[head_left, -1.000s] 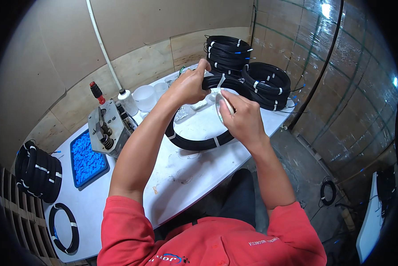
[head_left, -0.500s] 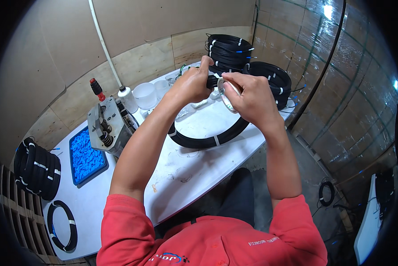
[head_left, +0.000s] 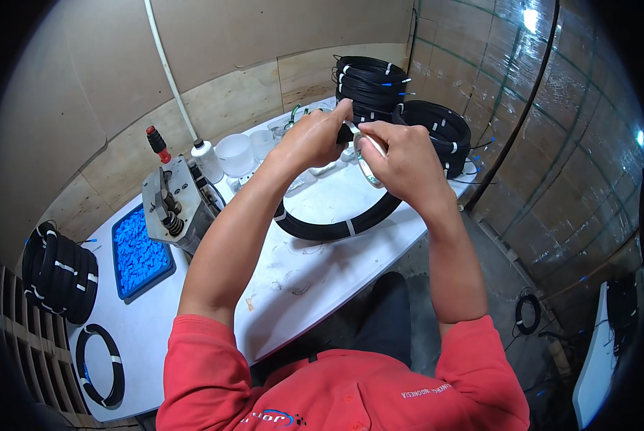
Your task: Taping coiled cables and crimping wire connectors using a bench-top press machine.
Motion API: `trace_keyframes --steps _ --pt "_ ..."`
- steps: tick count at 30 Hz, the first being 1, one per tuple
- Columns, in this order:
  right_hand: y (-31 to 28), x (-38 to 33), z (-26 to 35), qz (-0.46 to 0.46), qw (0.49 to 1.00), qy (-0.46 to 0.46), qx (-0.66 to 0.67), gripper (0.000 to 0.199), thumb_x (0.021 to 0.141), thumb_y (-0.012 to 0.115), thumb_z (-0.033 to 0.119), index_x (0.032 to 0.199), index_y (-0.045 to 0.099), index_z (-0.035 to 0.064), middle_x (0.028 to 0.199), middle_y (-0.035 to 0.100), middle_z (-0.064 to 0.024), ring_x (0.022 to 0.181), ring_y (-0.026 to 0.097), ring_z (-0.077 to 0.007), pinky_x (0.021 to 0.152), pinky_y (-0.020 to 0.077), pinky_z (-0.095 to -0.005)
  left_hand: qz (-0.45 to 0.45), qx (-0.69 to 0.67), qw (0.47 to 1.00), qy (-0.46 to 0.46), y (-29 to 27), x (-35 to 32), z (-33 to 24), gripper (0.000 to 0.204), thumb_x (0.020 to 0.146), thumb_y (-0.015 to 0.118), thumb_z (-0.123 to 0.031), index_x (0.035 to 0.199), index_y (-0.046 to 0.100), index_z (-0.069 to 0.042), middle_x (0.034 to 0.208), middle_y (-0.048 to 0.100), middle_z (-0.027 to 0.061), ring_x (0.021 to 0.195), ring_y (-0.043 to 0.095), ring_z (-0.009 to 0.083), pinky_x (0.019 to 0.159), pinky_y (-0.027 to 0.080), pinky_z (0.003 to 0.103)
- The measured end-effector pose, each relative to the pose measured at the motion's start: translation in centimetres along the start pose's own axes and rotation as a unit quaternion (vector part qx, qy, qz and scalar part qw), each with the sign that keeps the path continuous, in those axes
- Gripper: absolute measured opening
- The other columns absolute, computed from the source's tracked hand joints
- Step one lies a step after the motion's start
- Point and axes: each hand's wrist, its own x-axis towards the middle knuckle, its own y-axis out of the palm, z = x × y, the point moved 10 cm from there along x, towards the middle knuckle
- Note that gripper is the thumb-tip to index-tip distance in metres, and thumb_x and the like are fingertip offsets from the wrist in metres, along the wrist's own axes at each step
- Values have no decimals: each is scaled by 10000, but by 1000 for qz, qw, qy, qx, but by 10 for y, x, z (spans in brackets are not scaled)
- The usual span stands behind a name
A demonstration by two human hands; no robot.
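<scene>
My left hand point(head_left: 313, 138) and my right hand point(head_left: 401, 159) meet above the far part of a white table point(head_left: 315, 266). The right hand holds a small roll of white tape point(head_left: 369, 159), and the left hand's fingers pinch the strip at its top edge. Under both hands lies a black cable coil point(head_left: 336, 226) bound with white tape bands, partly hidden by my hands and left forearm.
Stacks of black cable coils point(head_left: 408, 108) stand at the far right. A grey metal tool point(head_left: 173, 201) and a blue tray of small blue parts point(head_left: 141, 251) sit at the left, clear cups point(head_left: 236, 154) behind. More coils point(head_left: 60, 273) lie at the left edge.
Both hands have lifted up and away from the coil on the table, coming closer together. The tape roll has risen with the right hand.
</scene>
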Motion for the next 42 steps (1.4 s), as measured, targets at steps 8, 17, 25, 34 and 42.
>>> trace_keyframes --steps 8,17,25,34,42 --pt "7 -10 -1 -61 998 -12 14 273 874 643 119 1074 727 -47 883 719 -254 789 720 -399 761 582 -446 -42 -7 999 -10 -7 -2 -2 575 829 731 -101 1282 378 -87 792 671 291 813 640 519 721 481 550" --pt "14 -19 -1 -73 997 22 20 271 844 693 140 1049 740 -31 893 737 -232 797 751 -343 733 594 -388 -39 6 999 -1 -5 -2 0 432 828 731 -105 1151 446 -66 818 679 270 828 644 502 705 486 528" --pt "35 -37 1 -54 997 -13 -45 247 888 643 102 1081 679 -48 840 717 -228 763 718 -370 705 581 -458 -39 -16 999 -10 -9 -2 -4 412 794 760 -102 1099 485 -62 817 685 255 810 657 472 710 500 500" --pt "67 -59 -20 -67 994 -1 -88 309 896 655 76 1186 676 -29 802 698 -181 735 711 -330 675 584 -418 -5 -45 999 -29 -6 0 -1 461 727 767 -56 1099 495 -58 877 697 240 864 658 455 748 493 505" --pt "86 -64 -40 -95 980 -2 -176 327 882 695 102 1200 697 29 740 658 -87 704 683 -261 624 573 -387 9 -56 998 -24 -1 4 -4 518 707 824 -110 1104 496 -54 753 665 213 732 652 381 687 479 466"
